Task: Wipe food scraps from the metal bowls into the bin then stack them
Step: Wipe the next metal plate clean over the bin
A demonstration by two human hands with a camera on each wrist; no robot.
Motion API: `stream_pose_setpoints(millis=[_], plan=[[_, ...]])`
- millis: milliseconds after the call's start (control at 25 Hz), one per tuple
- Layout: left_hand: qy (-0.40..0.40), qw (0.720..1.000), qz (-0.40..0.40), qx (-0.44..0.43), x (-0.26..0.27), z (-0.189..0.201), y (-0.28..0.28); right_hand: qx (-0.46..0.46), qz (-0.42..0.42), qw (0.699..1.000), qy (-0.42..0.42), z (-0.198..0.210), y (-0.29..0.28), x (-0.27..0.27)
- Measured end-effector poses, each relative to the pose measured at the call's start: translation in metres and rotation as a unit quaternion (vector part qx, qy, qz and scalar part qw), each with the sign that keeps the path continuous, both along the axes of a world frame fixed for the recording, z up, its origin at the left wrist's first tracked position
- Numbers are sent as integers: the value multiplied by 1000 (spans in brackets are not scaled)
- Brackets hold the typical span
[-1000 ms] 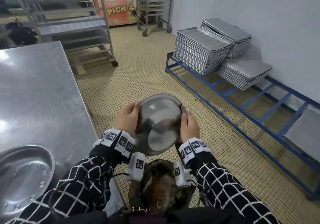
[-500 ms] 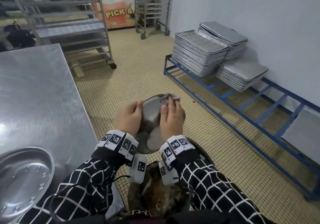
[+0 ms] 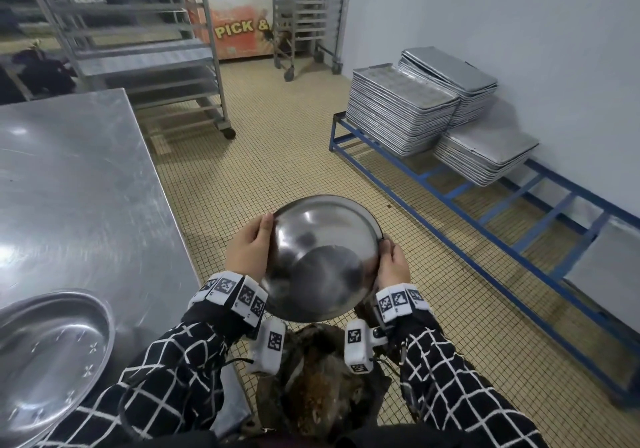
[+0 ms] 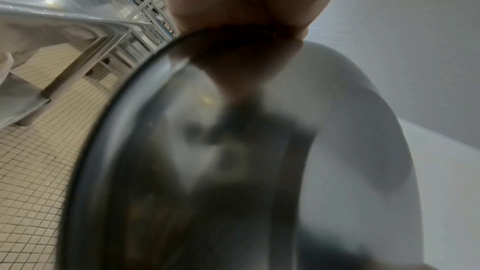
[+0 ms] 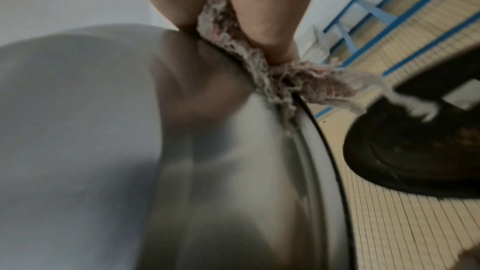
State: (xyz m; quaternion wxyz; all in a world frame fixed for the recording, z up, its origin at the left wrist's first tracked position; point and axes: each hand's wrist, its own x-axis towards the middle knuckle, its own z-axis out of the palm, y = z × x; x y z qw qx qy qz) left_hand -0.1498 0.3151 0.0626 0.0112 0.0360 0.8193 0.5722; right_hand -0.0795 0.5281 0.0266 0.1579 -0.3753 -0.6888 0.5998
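Note:
I hold a metal bowl point(image 3: 322, 257) tilted over the dark bin point(image 3: 318, 388), its rounded underside toward my head camera. My left hand point(image 3: 247, 250) grips the left rim, thumb on the outer wall. My right hand point(image 3: 393, 267) is at the right rim and pinches a frayed grey cloth point(image 5: 272, 77) against the edge. In the left wrist view the bowl point(image 4: 207, 161) fills the frame below my hand point(image 4: 246, 3). The right wrist view shows the bowl's wall point(image 5: 207, 151), my hand point(image 5: 233, 7) and the bin point(image 5: 415, 151) with brown scraps. The bowl's inside is hidden.
A second metal bowl point(image 3: 45, 354) lies on the steel table point(image 3: 86, 188) at my left. Stacks of baking trays point(image 3: 398, 112) sit on a low blue frame point(image 3: 485, 240) along the right wall. Wheeled racks point(image 3: 138, 49) stand behind the table on the tiled floor.
Half a second ago my right hand with the cloth lay across the bowl's face; it has slid back to the right rim. My left hand keeps its grip.

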Motion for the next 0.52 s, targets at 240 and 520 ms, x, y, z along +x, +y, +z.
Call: stream_pose_setpoints(millis=[240, 520], plan=[[6, 993, -106, -58, 4, 1, 3, 176, 116, 977, 12, 26, 18, -7], [35, 979, -144, -142, 13, 4, 22, 401, 308, 863, 5, 36, -4, -23]])
